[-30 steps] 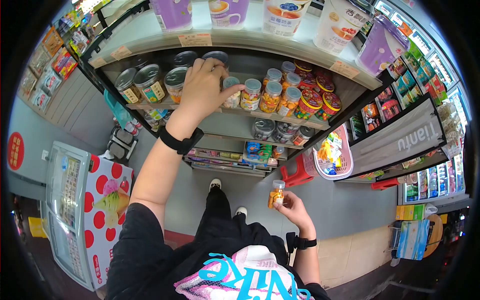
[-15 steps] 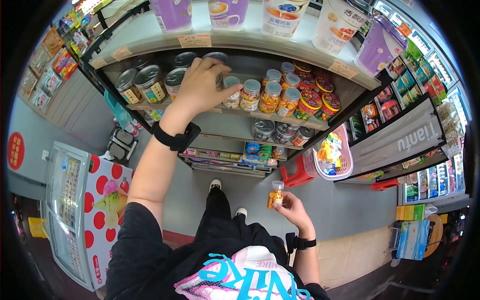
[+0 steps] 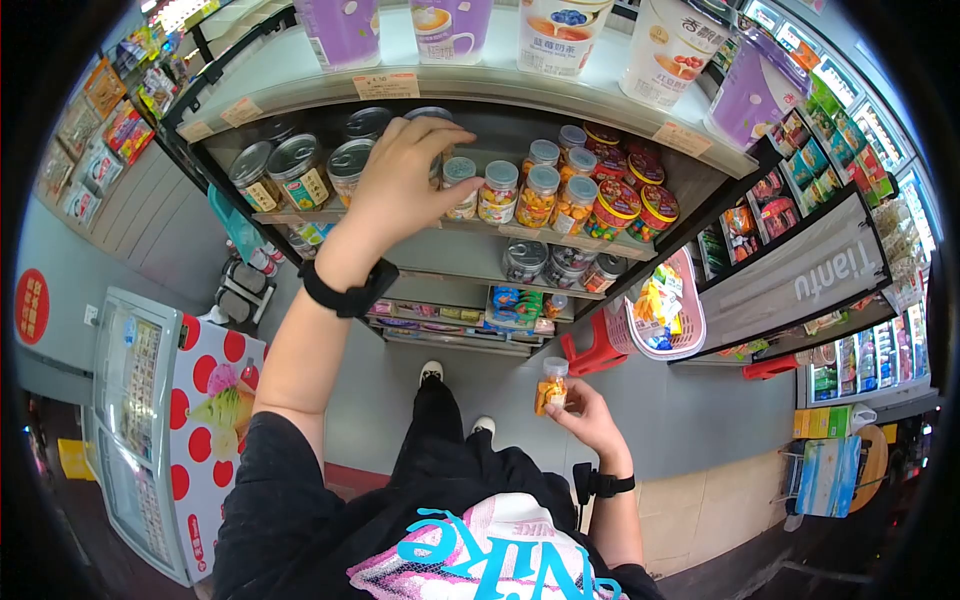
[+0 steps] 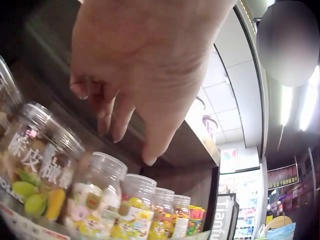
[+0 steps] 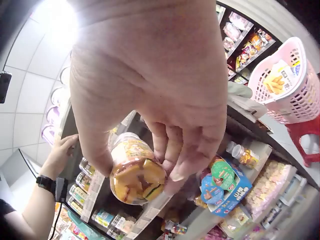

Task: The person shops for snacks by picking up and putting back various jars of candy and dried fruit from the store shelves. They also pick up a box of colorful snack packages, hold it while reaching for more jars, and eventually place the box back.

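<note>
My left hand [image 3: 405, 185] reaches over the row of jars on the shelf, its fingers and thumb spread apart with nothing between them. Its thumb tip is close by a small jar with a pale lid [image 3: 460, 190], while part of the larger dark-lidded jars is hidden behind the hand. In the left wrist view, a jar with a white rabbit label [image 4: 95, 200] stands below the fingers, beside a wider jar with green fruit on it [image 4: 37, 165]. Low in front of my body, my right hand [image 3: 588, 418] grips a small clear candy jar [image 5: 137, 172] filled with orange pieces.
Purple and white drink cups [image 3: 565, 35] line the shelf above. To the right, a pink basket [image 3: 690, 330] holding snack packets sits on a red stool [image 3: 600, 345]. A dotted ice cream freezer [image 3: 210, 430] stands at left. Lower shelves [image 3: 470, 255] carry more jars and packets.
My left hand has shifted slightly, its fingers straightening outward and the gap to the thumb widening. The right hand keeps holding the candy jar in about the same place.
</note>
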Demonstrator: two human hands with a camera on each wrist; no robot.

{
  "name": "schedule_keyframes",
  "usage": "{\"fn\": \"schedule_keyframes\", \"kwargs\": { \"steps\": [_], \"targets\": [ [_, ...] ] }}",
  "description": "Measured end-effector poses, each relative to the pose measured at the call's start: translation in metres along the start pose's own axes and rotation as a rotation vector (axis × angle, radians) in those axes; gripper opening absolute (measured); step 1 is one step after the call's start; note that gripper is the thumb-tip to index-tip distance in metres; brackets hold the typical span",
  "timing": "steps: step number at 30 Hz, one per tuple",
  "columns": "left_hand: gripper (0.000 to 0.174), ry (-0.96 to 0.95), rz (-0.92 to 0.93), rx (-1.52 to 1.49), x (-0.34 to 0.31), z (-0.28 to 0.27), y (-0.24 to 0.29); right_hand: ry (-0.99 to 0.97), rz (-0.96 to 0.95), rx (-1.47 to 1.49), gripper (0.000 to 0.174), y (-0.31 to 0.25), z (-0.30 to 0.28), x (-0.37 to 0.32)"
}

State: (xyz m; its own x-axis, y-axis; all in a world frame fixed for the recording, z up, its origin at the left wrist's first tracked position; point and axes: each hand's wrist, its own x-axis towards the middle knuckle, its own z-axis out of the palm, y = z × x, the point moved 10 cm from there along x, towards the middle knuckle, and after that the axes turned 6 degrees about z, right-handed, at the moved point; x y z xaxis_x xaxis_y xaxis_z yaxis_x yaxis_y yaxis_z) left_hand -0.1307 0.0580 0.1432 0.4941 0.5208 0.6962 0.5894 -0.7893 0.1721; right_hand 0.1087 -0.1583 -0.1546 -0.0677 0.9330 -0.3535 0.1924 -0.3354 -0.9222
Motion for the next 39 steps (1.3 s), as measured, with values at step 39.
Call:
{"fn": "schedule_keyframes", "kwargs": {
  "steps": [39],
  "targets": [
    [0.035, 0.166, -0.713, -0.929, 0.014, 0.067, -0.079, -0.03, -0.122, 0.283, 0.044, -0.052, -0.006, -0.014]
  ]
}}
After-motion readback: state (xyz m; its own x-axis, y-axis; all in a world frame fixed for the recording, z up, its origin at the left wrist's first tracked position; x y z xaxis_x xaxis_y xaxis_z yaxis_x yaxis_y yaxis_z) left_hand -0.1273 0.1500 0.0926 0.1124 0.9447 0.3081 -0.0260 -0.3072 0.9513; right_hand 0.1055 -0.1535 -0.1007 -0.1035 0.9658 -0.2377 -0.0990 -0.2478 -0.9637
